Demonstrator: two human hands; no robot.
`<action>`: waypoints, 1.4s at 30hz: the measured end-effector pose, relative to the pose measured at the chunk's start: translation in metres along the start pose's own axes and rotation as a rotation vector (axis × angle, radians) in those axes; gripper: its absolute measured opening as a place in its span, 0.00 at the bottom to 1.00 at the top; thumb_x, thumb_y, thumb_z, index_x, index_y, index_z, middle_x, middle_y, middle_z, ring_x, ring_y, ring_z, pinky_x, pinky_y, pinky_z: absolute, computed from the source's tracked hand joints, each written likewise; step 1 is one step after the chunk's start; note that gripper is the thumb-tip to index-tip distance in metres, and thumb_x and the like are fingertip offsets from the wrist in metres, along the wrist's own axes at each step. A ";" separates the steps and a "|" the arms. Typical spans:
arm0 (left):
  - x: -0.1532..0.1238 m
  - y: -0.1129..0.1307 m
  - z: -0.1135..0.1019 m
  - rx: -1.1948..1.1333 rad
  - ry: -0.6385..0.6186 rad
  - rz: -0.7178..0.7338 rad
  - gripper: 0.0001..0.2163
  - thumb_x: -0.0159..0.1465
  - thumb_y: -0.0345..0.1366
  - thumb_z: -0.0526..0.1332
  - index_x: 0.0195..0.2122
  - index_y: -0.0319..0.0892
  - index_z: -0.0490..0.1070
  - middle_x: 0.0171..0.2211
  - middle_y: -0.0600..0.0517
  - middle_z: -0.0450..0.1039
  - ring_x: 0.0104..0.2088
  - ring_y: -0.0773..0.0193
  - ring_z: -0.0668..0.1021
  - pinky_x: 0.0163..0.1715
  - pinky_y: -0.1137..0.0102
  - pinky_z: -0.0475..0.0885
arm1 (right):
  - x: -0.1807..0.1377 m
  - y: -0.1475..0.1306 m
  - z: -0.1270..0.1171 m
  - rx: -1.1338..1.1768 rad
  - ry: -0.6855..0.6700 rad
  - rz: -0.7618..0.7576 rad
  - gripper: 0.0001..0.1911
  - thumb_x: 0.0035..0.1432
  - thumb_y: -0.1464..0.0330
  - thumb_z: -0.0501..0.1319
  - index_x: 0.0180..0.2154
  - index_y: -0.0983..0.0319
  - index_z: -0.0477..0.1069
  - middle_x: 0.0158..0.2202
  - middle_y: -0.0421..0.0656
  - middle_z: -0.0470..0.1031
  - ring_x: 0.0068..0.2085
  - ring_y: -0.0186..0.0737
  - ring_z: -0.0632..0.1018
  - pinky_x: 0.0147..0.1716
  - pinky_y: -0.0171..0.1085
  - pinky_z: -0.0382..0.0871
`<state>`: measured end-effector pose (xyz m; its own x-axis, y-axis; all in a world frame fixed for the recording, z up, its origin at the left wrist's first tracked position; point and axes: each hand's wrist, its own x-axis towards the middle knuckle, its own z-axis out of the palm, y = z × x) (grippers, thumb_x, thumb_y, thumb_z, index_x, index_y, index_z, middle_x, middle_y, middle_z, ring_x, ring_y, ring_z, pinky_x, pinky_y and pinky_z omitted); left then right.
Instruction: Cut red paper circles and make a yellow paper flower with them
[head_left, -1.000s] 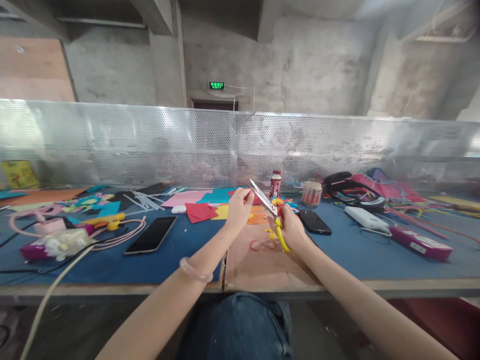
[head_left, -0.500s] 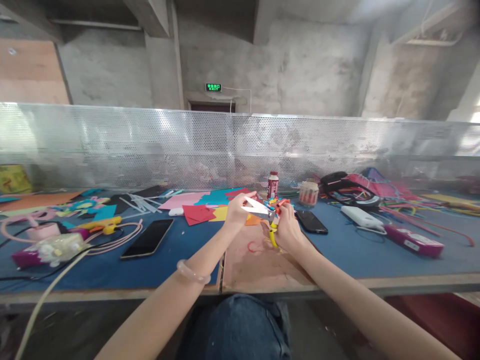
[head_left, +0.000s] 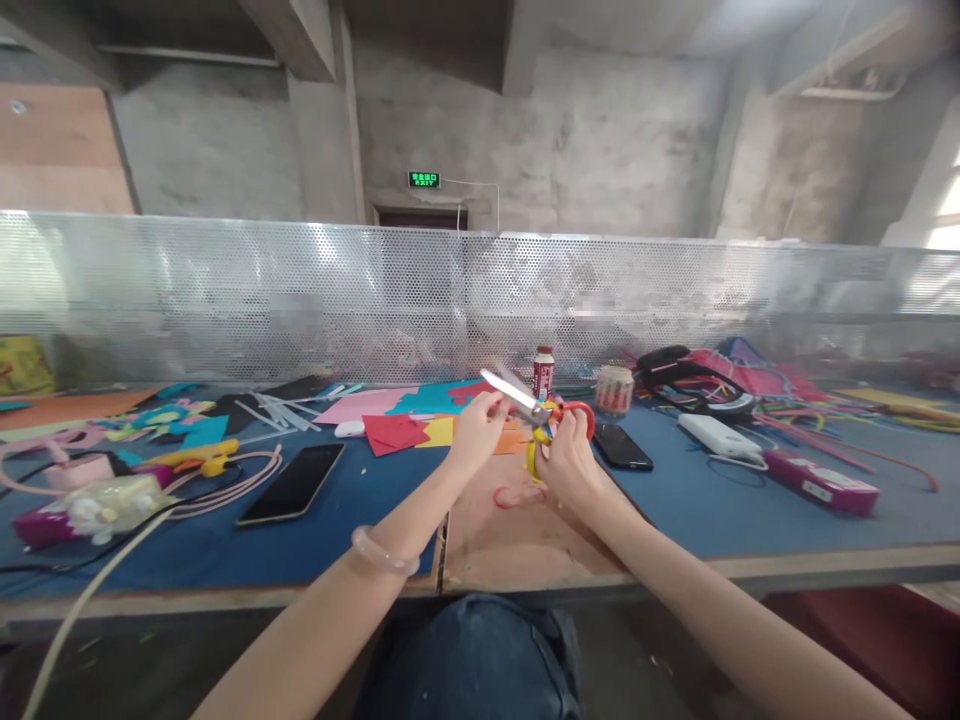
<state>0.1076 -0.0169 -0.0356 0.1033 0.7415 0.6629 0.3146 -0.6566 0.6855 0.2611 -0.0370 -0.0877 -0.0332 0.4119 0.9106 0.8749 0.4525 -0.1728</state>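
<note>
My right hand (head_left: pixel 574 460) grips a pair of scissors (head_left: pixel 517 396) by their red and yellow handles. The blades point up and to the left, and one of them is smeared by motion. Just left of the blades, my left hand (head_left: pixel 478 432) has its fingertips pinched together. A bit of red shows at those fingertips, too small to name. Below both hands, a thin curled red strip (head_left: pixel 517 497) lies on the brown board (head_left: pixel 517 550). Orange paper (head_left: pixel 511 438) is partly hidden behind the hands.
Red paper (head_left: pixel 394 434) and other coloured sheets lie behind my left hand. Phones sit on either side, one black (head_left: pixel 621 446), one larger (head_left: pixel 292 485). A bottle (head_left: pixel 543 372) and a jar (head_left: pixel 614 389) stand behind. Power strips (head_left: pixel 821 480) and cables (head_left: pixel 90 570) lie further out.
The scissors have tilted upward, and their blades have moved from level with my left fingers to above them. My left fingers have drawn in to a pinch.
</note>
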 end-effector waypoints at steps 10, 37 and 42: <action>0.000 -0.001 0.003 -0.107 -0.079 -0.115 0.23 0.60 0.51 0.56 0.52 0.42 0.67 0.52 0.41 0.66 0.52 0.55 0.70 0.44 0.65 0.69 | 0.041 -0.021 0.026 0.406 -0.007 0.411 0.11 0.57 0.63 0.51 0.41 0.61 0.55 0.39 0.49 0.65 0.40 0.44 0.72 0.39 0.43 0.70; -0.005 0.006 -0.004 -0.078 -0.090 -0.011 0.16 0.65 0.42 0.50 0.35 0.40 0.74 0.33 0.48 0.76 0.35 0.61 0.77 0.34 0.71 0.68 | 0.046 -0.046 -0.014 -0.014 -0.237 0.470 0.24 0.50 0.56 0.59 0.43 0.65 0.58 0.45 0.58 0.67 0.46 0.56 0.72 0.38 0.44 0.67; -0.010 0.012 -0.009 -0.046 -0.094 0.097 0.15 0.64 0.40 0.50 0.33 0.39 0.73 0.31 0.48 0.75 0.34 0.61 0.75 0.37 0.69 0.67 | 0.051 -0.070 -0.010 0.103 -0.047 0.714 0.27 0.50 0.60 0.57 0.49 0.66 0.56 0.48 0.57 0.67 0.49 0.56 0.72 0.41 0.45 0.67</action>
<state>0.1016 -0.0338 -0.0311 0.2195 0.6824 0.6972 0.2560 -0.7299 0.6338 0.2031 -0.0552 -0.0252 0.5063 0.6677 0.5458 0.6414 0.1315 -0.7558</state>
